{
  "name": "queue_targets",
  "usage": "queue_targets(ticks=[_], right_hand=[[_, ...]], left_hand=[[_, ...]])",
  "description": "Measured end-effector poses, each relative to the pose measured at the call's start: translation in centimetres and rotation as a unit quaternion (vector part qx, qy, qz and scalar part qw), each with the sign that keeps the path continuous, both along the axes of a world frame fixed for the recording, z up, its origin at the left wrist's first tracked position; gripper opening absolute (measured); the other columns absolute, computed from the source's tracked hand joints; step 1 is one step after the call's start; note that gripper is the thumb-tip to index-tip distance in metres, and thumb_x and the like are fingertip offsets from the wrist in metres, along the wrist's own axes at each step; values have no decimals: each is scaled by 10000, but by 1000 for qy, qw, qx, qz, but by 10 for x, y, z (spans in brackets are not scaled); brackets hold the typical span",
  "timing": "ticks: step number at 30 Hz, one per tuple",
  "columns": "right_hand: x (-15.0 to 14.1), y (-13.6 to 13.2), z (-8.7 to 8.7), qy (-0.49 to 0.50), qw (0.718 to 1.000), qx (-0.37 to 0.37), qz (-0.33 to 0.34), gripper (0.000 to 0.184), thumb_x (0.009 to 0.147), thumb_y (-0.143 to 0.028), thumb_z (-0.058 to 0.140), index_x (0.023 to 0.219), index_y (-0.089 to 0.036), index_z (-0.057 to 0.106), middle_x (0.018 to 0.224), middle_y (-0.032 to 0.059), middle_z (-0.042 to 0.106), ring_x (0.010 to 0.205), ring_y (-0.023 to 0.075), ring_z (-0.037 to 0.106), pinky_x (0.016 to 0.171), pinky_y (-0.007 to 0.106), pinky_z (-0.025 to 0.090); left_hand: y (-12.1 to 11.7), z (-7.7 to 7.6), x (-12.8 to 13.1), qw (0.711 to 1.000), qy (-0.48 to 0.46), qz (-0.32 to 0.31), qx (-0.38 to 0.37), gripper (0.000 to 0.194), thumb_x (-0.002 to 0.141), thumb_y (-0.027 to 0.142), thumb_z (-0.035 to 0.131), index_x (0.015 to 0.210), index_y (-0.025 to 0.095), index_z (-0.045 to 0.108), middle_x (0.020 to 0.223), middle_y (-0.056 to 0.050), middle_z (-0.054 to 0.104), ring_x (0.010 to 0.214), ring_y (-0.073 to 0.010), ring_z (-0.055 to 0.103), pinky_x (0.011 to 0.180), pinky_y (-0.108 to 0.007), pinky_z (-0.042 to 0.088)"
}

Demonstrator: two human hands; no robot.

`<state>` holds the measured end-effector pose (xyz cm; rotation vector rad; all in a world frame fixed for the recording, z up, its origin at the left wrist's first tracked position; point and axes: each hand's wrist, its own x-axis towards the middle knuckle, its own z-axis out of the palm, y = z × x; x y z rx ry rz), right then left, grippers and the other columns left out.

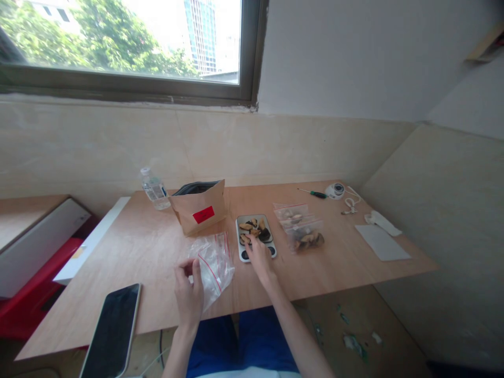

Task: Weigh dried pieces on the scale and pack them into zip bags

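My right hand [260, 258] reaches over the small white kitchen scale [241, 256], its fingers pinched at one of the dried mushroom pieces [254, 226] lying on the tray. The pieces are tan and dark brown. My left hand [189, 287] is curled, thumb toward the fingers, at the edge of a clear zip bag [218, 265] with a red seal line; the bag looks limp. More clear plastic lies just behind it. Right of the scale are zip bags, one with brown pieces [309, 240] and one with pale pieces [293, 214].
A brown paper pouch [205, 214] with a red label stands open behind the zip bag, beside a tilted water bottle [155, 190]. A phone [114, 328] is at front left. Further right are a screwdriver [318, 195], a white camera [335, 191] with cable, and a white sheet [381, 244].
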<state>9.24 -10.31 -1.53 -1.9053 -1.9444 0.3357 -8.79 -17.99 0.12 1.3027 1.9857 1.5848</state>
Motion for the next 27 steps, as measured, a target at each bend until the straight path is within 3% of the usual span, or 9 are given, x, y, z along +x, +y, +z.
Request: queue_targets(ticks=[6, 9, 16, 19, 22, 24, 27], right_hand=[[6, 3, -6, 32, 999, 41, 11, 312, 895, -192, 452, 1167, -223, 602, 964, 82, 712, 834, 217, 677, 668, 265, 470], [9, 2, -7, 95, 993, 70, 15, 320, 893, -226, 443, 1171, -221, 601, 942, 75, 702, 759, 195, 658, 671, 272, 473], [36, -4, 9, 289, 931, 203, -98, 313, 902, -309, 375, 1027, -145, 610, 987, 118, 651, 842, 193, 591, 761, 311, 460], [37, -17, 23, 364, 916, 149, -80, 321, 906, -375, 385, 985, -149, 599, 943, 102, 647, 784, 179, 586, 712, 296, 463], [22, -36, 30, 409, 912, 11, 30, 340, 886, -429, 441, 1061, -168, 572, 908, 67, 631, 749, 161, 593, 678, 277, 471], [7, -45, 27, 419, 902, -58, 81, 371, 850, -427, 515, 1130, -184, 537, 891, 43, 616, 705, 146, 585, 650, 266, 471], [-9, -52, 13, 444, 885, -99, 97, 318, 841, -376, 533, 1100, -192, 536, 807, 13, 611, 659, 137, 577, 613, 248, 456]], left_hand=[[-1, 1, 1, 1000, 12, -7, -8, 390, 841, 565, 421, 897, 190, 512, 810, -50, 588, 724, -194, 582, 650, -316, 457], [-2, 1, 0, 1000, 11, -10, -11, 392, 840, 567, 421, 897, 191, 513, 809, -50, 593, 725, -194, 587, 651, -316, 461], [0, -3, -1, 1000, -6, -21, -7, 455, 841, 582, 408, 989, 181, 567, 908, -82, 640, 824, -222, 612, 710, -341, 479], [4, -6, 4, 999, -3, -50, 5, 441, 858, 551, 411, 1041, 189, 583, 985, -85, 641, 911, -226, 600, 780, -349, 472], [8, -5, 13, 996, 12, -87, 18, 399, 866, 515, 435, 1047, 203, 606, 946, -64, 630, 874, -208, 588, 775, -334, 468], [9, -3, 20, 994, 20, -108, 27, 387, 864, 505, 450, 1044, 209, 622, 887, -51, 616, 806, -194, 578, 732, -318, 468], [10, 1, 25, 991, 25, -125, 43, 355, 864, 483, 468, 1005, 212, 648, 832, -36, 589, 742, -172, 565, 701, -301, 465]])
